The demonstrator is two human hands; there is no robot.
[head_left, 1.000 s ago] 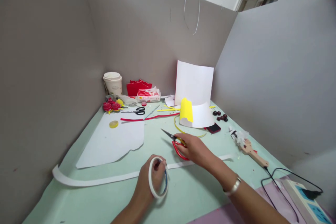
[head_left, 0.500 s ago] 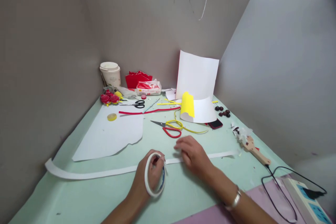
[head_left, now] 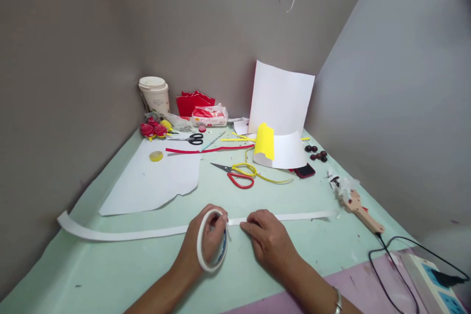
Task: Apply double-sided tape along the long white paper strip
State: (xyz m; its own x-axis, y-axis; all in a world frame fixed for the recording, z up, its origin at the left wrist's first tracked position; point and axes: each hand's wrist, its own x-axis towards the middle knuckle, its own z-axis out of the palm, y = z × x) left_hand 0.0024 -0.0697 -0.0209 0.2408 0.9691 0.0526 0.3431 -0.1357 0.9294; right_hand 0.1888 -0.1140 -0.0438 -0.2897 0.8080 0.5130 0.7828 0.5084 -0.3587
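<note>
A long white paper strip (head_left: 147,234) runs across the near part of the table, its left end curling up. My left hand (head_left: 200,235) is closed on a roll of white tape (head_left: 200,250), which hangs upright around its thumb; the fingertips also rest at the strip. To the right, my right hand (head_left: 270,238) has its fingers bent together and pressed down on the strip. A short gap with the strip showing lies between the two hands. Beyond them are scissors (head_left: 241,180) with one yellow and one red handle.
A large white sheet (head_left: 150,181) lies left, bearing a yellow tape roll (head_left: 156,156). Black scissors (head_left: 195,139), a red strip (head_left: 221,148), a yellow paper roll (head_left: 264,141) and a lidded cup (head_left: 154,94) are farther back. At right are a glue gun (head_left: 362,211) and power strip (head_left: 434,279).
My right hand has come down onto the white strip from just above it, its fingers now touching the paper. My left hand keeps the tape roll. The camera view has shifted slightly.
</note>
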